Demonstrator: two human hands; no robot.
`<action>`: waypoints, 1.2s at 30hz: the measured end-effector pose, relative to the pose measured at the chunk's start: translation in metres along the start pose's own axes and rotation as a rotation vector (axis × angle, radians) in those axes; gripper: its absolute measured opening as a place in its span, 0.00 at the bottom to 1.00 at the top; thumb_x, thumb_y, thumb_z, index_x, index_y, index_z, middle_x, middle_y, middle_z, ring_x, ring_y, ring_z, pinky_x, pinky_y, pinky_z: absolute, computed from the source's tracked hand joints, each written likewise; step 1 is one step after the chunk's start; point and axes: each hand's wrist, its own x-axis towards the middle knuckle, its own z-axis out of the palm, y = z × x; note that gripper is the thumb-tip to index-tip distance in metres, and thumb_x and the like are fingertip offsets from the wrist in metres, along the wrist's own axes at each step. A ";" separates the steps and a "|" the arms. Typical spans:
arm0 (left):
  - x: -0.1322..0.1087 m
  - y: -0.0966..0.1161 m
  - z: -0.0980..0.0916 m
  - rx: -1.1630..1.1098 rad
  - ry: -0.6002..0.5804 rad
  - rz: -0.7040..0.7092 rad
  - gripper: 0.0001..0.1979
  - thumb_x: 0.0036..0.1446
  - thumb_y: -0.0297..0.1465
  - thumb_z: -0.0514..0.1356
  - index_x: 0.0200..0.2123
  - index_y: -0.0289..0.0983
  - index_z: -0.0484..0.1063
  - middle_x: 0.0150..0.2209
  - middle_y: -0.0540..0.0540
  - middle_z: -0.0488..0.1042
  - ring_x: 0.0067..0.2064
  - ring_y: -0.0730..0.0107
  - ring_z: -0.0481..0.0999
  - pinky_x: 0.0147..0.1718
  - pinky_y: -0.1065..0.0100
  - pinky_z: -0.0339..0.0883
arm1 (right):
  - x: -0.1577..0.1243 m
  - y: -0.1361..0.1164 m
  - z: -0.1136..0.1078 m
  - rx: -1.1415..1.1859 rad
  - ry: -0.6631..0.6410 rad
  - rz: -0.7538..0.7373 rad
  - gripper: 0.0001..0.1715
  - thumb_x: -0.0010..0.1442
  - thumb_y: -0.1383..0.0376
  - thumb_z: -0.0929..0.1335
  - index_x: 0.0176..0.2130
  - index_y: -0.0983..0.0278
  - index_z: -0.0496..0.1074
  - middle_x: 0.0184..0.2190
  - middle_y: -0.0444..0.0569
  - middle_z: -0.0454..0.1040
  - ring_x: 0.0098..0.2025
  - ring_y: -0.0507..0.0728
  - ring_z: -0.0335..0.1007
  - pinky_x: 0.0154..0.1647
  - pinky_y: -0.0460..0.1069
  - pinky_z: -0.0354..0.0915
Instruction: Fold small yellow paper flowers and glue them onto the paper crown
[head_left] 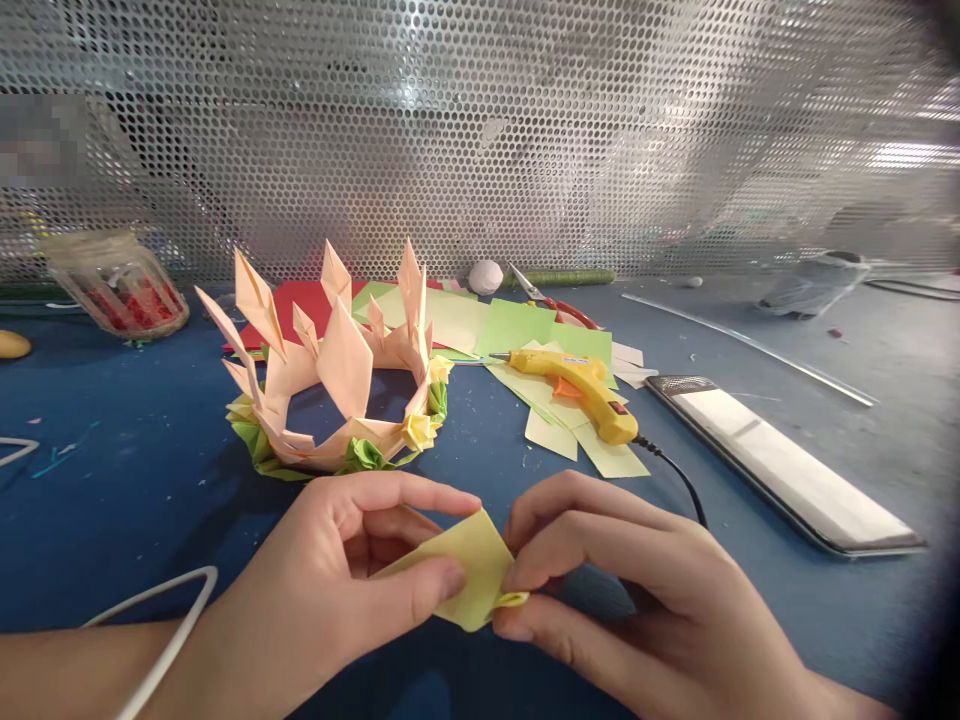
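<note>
Both my hands pinch a small pale-yellow paper square (471, 562) just above the blue table. My left hand (352, 580) grips its left side between thumb and fingers. My right hand (622, 590) pinches its right corner, where the paper curls into a small roll. Behind the hands stands a peach paper crown (330, 370) with tall pointed spikes, green folded leaves and small yellow paper flowers around its base.
A yellow glue gun (581, 390) lies on green and yellow paper sheets (525, 335), its black cord running toward my right hand. Scissors (551, 300), a white ball, a phone (780, 465), a glass jar (120, 285), a white cable (161, 620) and a perforated metal screen (480, 130) surround.
</note>
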 end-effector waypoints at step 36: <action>-0.004 -0.003 -0.002 0.011 0.045 0.095 0.08 0.53 0.30 0.71 0.30 0.42 0.74 0.26 0.59 0.77 0.30 0.79 0.77 0.29 0.83 0.69 | 0.000 -0.010 0.013 0.306 -0.104 0.609 0.12 0.53 0.54 0.76 0.31 0.58 0.75 0.25 0.41 0.77 0.27 0.52 0.70 0.28 0.44 0.67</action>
